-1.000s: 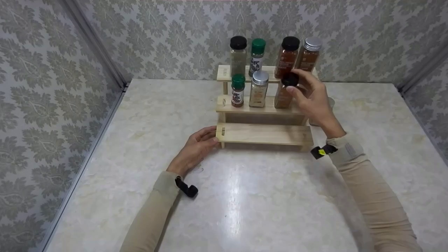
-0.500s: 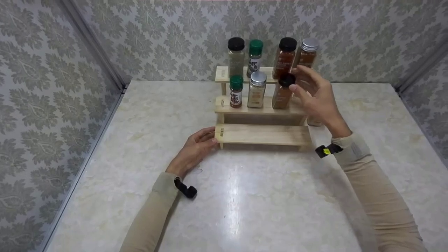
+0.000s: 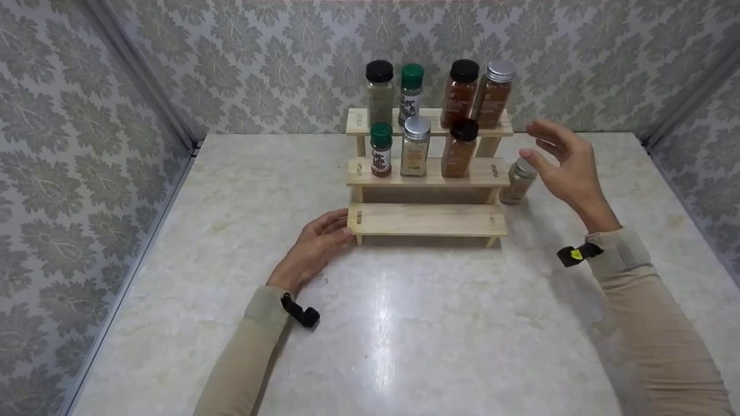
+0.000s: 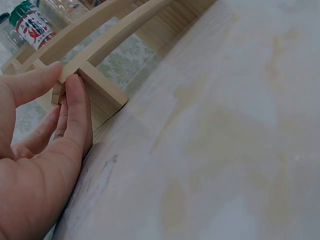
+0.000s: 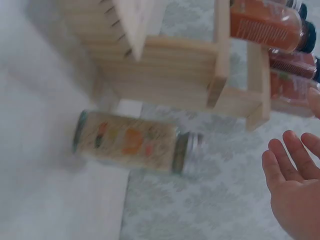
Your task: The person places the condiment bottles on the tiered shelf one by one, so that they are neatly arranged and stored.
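A three-tier wooden spice rack [image 3: 428,222] stands on the table. My left hand [image 3: 315,245] grips the left end of its lowest shelf, thumb over the board and fingers beneath it in the left wrist view. My right hand [image 3: 569,167] hangs to the right of the rack with fingers apart and holds nothing. Nearest to it, a silver-capped spice jar [image 3: 518,182] stands on the table beside the rack. On the middle shelf stand a green-capped jar [image 3: 381,151], a silver-capped jar [image 3: 415,147] and a black-capped brown spice jar [image 3: 459,149].
The top shelf carries a black-capped pale jar [image 3: 380,92], a green-capped jar [image 3: 410,95], a black-capped red jar [image 3: 459,95] and a silver-capped brown jar [image 3: 494,95]. Patterned wall panels [image 3: 277,69] border the marbled table [image 3: 451,323].
My right hand has let go of the black-capped brown spice jar on the middle shelf and moved away to the right, uncovering the jar on the table. The left hand keeps its grip.
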The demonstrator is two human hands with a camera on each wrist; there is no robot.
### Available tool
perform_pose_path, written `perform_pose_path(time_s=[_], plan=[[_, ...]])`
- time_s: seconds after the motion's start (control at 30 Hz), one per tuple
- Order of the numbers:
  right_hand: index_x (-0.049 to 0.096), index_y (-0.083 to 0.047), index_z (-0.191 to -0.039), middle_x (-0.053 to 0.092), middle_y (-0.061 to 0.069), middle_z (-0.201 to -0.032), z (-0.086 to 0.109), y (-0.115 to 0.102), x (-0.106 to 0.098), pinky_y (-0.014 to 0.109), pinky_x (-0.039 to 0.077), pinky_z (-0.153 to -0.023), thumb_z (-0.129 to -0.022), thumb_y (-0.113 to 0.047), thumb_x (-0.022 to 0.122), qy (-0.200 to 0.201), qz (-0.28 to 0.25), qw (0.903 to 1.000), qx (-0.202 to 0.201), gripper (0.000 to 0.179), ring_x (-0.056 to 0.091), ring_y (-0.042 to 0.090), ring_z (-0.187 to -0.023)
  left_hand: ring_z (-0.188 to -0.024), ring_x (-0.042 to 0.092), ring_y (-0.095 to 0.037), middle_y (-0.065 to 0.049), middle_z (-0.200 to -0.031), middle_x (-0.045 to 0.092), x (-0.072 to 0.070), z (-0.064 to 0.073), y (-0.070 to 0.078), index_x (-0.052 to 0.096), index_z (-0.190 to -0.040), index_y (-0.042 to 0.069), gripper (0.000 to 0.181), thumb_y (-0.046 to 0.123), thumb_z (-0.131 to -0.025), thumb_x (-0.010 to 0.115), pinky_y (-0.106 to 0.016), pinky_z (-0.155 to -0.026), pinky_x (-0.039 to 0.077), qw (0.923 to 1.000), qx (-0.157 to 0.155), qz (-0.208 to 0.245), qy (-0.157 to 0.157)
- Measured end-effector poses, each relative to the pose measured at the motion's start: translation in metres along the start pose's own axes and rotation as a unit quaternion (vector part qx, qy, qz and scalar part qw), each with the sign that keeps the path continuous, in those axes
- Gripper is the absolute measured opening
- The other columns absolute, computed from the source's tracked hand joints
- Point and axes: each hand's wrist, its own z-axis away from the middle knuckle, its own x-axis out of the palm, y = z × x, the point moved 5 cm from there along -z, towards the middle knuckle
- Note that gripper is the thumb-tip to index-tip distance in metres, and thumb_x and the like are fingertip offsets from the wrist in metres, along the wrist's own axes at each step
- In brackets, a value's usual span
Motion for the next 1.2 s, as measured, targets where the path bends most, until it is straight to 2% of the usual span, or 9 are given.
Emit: perform_pose_path(time_s=[0.13, 0.33, 0.53, 0.63, 0.7, 0.8, 0.93, 1.07, 1.2], plan=[[0.061, -0.006, -0.149, 0.063, 0.02, -0.146, 0.004, 0.023, -0.006, 0.031, 0.05, -0.117, -0.099, -0.011, 0.079, -0.013, 0.029, 0.999, 0.031, 0.054, 0.061, 0.021, -0.136, -0.141, 0.055, -0.029, -0.019, -0.156, 0.049, 0.0, 0.001, 0.0, 0.047, -0.158, 0.004, 0.056, 0.001, -0.105, 0.066, -0.032, -0.112, 0.054, 1.0, -0.002, 0.007, 0.002], [0.06, -0.007, -0.15, 0.061, 0.019, -0.15, 0.011, 0.052, -0.008, 0.032, 0.049, -0.118, -0.099, -0.015, 0.079, -0.039, 0.04, 0.9954, 0.078, 0.055, 0.058, 0.026, -0.14, -0.141, 0.055, -0.029, -0.02, -0.157, 0.048, 0.0, 0.0, -0.001, 0.045, -0.159, 0.003, 0.057, 0.001, -0.105, 0.065, -0.033, -0.113, 0.053, 1.0, -0.002, 0.002, 0.002], [0.05, -0.003, -0.158, 0.055, 0.023, -0.156, 0.016, 0.076, -0.004, 0.042, 0.046, -0.122, -0.101, -0.015, 0.076, -0.073, 0.048, 0.9899, 0.112, 0.064, 0.053, 0.035, -0.145, -0.14, 0.056, -0.027, -0.02, -0.158, 0.048, 0.0, -0.001, 0.0, 0.045, -0.159, 0.003, 0.058, 0.002, -0.105, 0.066, -0.032, -0.111, 0.054, 0.9999, 0.005, -0.013, -0.003], [0.044, -0.001, -0.161, 0.051, 0.026, -0.158, 0.018, 0.089, -0.002, 0.039, 0.046, -0.121, -0.103, -0.015, 0.075, -0.089, 0.051, 0.9858, 0.133, 0.068, 0.052, 0.036, -0.146, -0.139, 0.057, -0.027, -0.02, -0.158, 0.048, 0.0, 0.0, 0.0, 0.045, -0.159, 0.002, 0.057, 0.001, -0.105, 0.065, -0.032, -0.11, 0.054, 0.9999, 0.005, -0.009, -0.004], [0.042, -0.001, -0.162, 0.051, 0.026, -0.157, 0.02, 0.094, 0.0, 0.032, 0.048, -0.119, -0.103, -0.016, 0.074, -0.095, 0.051, 0.9842, 0.141, 0.069, 0.054, 0.034, -0.144, -0.138, 0.057, -0.027, -0.02, -0.158, 0.048, 0.0, 0.0, 0.0, 0.046, -0.158, 0.002, 0.056, 0.0, -0.105, 0.064, -0.032, -0.11, 0.055, 1.0, 0.003, -0.005, -0.004], [0.045, -0.003, -0.16, 0.055, 0.024, -0.153, 0.023, 0.096, 0.001, 0.022, 0.051, -0.112, -0.102, -0.019, 0.075, -0.095, 0.052, 0.984, 0.142, 0.067, 0.059, 0.021, -0.138, -0.138, 0.057, -0.027, -0.021, -0.159, 0.047, 0.001, 0.001, 0.0, 0.044, -0.159, 0.002, 0.057, 0.0, -0.106, 0.064, -0.032, -0.109, 0.056, 1.0, 0.003, -0.006, -0.006], [0.054, -0.003, -0.154, 0.061, 0.014, -0.146, 0.024, 0.094, 0.002, 0.017, 0.052, -0.107, -0.101, -0.019, 0.078, -0.086, 0.035, 0.9865, 0.135, 0.061, 0.061, 0.005, -0.127, -0.137, 0.058, -0.026, -0.021, -0.159, 0.046, 0.002, 0.001, 0.001, 0.043, -0.16, 0.002, 0.058, 0.0, -0.106, 0.063, -0.03, -0.107, 0.056, 0.9999, 0.005, -0.007, -0.006], [0.06, -0.005, -0.148, 0.064, 0.009, -0.14, 0.024, 0.09, 0.004, 0.015, 0.053, -0.103, -0.1, -0.021, 0.078, -0.076, 0.033, 0.9869, 0.138, 0.054, 0.061, 0.002, -0.123, -0.136, 0.058, -0.026, -0.02, -0.158, 0.048, 0.001, 0.001, 0.0, 0.046, -0.158, 0.002, 0.056, -0.001, -0.105, 0.063, -0.029, -0.105, 0.056, 1.0, 0.007, 0.001, -0.001], [0.061, -0.005, -0.146, 0.064, 0.012, -0.139, 0.024, 0.088, 0.004, 0.015, 0.053, -0.103, -0.1, -0.022, 0.078, -0.074, 0.057, 0.9856, 0.141, 0.051, 0.061, 0.001, -0.122, -0.137, 0.058, -0.027, -0.02, -0.158, 0.049, 0.0, 0.0, -0.001, 0.047, -0.158, 0.003, 0.056, 0.0, -0.105, 0.065, -0.03, -0.106, 0.056, 1.0, 0.003, 0.003, 0.001]])
